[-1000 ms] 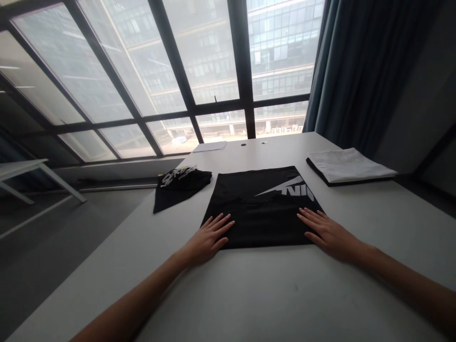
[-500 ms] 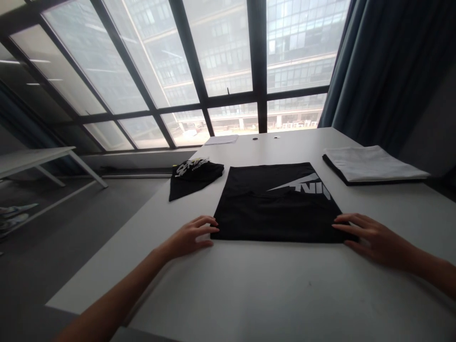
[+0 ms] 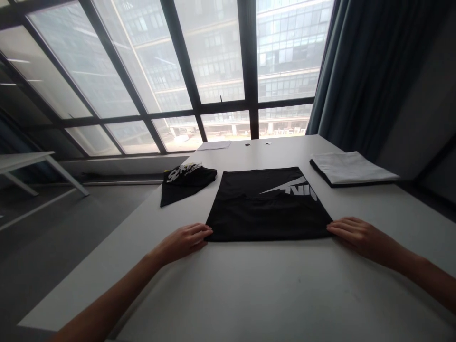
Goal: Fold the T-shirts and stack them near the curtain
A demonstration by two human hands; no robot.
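- The shirt (image 3: 263, 216) lies flat on the white table (image 3: 249, 294), squarely in front of the person, its near part folded over so that a straight edge faces the body.
- The left hand (image 3: 192, 237) has its fingers together at the near left corner, seemingly pinching the cloth between fingertips and thumb.
- The right hand (image 3: 359, 235) mirrors it at the near right corner, fingers together in what looks like a pinch; its thumb is mostly hidden.
- Judging by its look, the shirt is light and soft, with no stiffness of its own; held by one corner, it would probably sag and skew.
- The cloth seems smooth, so its layers may slide over each other; nothing about it looks fragile.
- The two near corners look the best places to take hold, with every layer caught and the edge kept lightly taut.
- The pale print (image 3: 299, 189) sits toward the far right, partly covered by the fold.
- A dark bundle (image 3: 188, 183) rests beyond the left hand; a white cloth (image 3: 351, 166) lies to the right, apart from the shirt.
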